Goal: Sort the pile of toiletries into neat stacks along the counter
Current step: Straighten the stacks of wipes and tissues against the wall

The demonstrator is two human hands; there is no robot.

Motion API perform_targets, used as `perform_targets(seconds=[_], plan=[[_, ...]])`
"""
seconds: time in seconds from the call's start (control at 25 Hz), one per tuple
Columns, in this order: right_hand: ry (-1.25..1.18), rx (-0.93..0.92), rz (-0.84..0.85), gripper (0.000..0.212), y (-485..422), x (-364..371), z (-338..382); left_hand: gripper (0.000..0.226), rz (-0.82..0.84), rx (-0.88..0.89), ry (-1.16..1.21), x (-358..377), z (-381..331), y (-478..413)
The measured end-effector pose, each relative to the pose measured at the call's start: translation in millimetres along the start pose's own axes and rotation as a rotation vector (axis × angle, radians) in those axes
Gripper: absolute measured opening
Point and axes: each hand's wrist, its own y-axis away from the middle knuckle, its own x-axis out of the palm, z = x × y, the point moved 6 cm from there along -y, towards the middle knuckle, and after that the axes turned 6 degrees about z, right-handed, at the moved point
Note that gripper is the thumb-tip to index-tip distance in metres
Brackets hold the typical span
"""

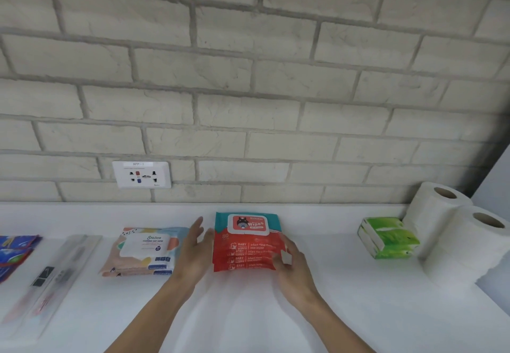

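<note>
In the head view, we see the stack of red baby wipes packs (245,245) in the middle of the white counter (331,311), near its back edge. The left hand (194,252) is flat with straight fingers and touches the left side of the stack. The right hand (294,265) lies with bent fingers over the front right corner of the stack; we cannot tell if it grasps it. Left of the stack lie Stalove wet wipes (143,250). Toward the right edge, there are green tissue packs (387,238) and two toilet paper rolls (438,214).
</note>
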Motion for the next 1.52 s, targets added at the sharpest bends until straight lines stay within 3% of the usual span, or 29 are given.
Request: perform_targets(seconds=[0.16, 0.44, 0.72, 1.0, 1.24, 1.52], plan=[[-0.029, 0.015, -0.058, 0.041, 18, -12, 6, 0.038, -0.059, 0.14, -0.007, -7, -24, 13], [-0.07, 0.061, -0.152, 0.028, 59, -56, -8, 0.021, 0.091, 0.185, 0.058, 44, -44, 48], [-0.112, 0.077, -0.246, 0.021, 86, -126, -40, 0.025, 0.249, 0.21, -0.015, 120, -35, 74], [-0.156, 0.114, -0.349, 0.022, 79, -209, -78, 0.03, 0.369, 0.123, -0.091, 216, -19, 73], [-0.051, 0.129, -0.317, 0.056, 39, -264, -103, 0.043, 0.406, 0.06, -0.136, 307, -13, 59], [0.037, 0.053, -0.347, 0.07, 2, -283, -131, 0.052, 0.39, 0.021, -0.149, 369, -13, 24]])
